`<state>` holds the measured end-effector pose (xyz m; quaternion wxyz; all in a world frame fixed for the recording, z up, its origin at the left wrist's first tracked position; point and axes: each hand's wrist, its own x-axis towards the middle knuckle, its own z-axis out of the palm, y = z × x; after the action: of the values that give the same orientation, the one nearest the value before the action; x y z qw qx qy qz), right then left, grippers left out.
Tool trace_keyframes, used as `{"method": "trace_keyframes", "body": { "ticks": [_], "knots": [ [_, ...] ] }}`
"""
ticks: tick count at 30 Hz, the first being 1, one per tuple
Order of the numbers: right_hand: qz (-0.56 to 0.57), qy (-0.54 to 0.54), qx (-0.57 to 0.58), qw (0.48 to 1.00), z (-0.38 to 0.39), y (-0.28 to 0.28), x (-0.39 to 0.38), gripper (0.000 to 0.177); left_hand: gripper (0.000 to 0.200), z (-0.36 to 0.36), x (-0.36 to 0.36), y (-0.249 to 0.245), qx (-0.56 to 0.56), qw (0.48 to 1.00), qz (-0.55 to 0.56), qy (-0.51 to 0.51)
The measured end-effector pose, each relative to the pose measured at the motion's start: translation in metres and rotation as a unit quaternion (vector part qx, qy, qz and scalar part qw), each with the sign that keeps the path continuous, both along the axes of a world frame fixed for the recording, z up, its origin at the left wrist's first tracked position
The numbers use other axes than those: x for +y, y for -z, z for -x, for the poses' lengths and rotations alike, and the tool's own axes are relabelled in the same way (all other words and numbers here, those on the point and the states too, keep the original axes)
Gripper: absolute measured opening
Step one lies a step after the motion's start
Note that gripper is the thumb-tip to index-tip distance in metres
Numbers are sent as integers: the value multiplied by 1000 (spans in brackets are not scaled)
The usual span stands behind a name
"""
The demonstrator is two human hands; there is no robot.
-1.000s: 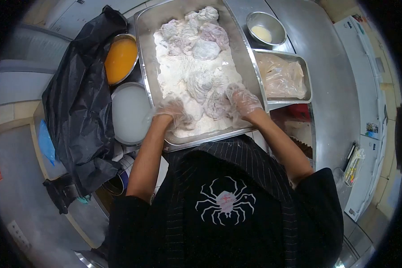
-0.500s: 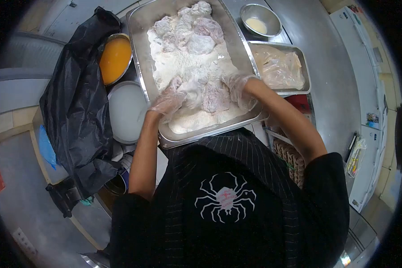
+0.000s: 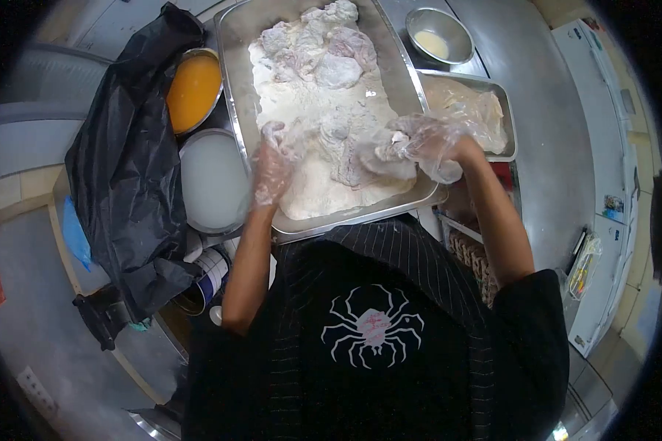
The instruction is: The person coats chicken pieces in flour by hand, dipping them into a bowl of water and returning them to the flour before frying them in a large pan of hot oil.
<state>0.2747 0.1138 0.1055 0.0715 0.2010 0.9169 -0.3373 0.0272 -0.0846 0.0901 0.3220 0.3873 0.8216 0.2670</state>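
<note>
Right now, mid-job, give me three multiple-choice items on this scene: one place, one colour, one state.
1. Relative to the big tray, the orange bowl sits: A right, B left, C inside.
2. The bag is: A black, B red, C white.
3. The right hand: A lies flat, B holds a spoon, C grips a floured piece.
Answers: 1 B, it shows by the tray's left rim; 2 A, dark plastic throughout; 3 C, it closes round the piece.
</note>
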Motion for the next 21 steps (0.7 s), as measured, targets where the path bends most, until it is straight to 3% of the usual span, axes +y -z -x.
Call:
{"method": "trace_keyframes", "body": {
  "ticks": [2,4,6,8,9,10,12,14,16,18,20,21],
  "knots": [
    [58,-24,-52,997,7,29,6,46,40,12,8,17,158,964,-192,92],
    [117,-46,-103,987,22,39,0,47,28,15,16,-24,118,964,-198,133],
    [-68,-150,-189,968,55,40,-20,53,19,15,27,-57,79,962,-201,170],
    [1,-124,-197,972,66,0,-42,51,17,19,46,-68,49,942,-101,317],
    [67,-100,-204,972,68,-14,-48,49,27,19,57,-58,-12,936,-44,350],
    [65,-104,-205,971,63,0,-49,49,27,18,65,-35,-12,937,-45,346],
    [34,-193,-219,956,47,39,-51,47,30,15,75,11,183,896,-43,403],
    [12,-193,-268,944,51,21,-60,48,34,13,84,18,171,879,-24,445],
    [-67,-121,-185,973,50,16,-68,47,38,13,88,22,155,859,-1,489],
    [-37,-122,-202,971,47,21,-48,42,43,19,90,24,135,849,114,498],
    [55,-118,-60,990,45,51,-13,36,44,24,90,19,173,826,140,517],
    [55,-118,-59,990,52,51,-1,36,45,27,89,14,211,800,166,536]
  ]
}}
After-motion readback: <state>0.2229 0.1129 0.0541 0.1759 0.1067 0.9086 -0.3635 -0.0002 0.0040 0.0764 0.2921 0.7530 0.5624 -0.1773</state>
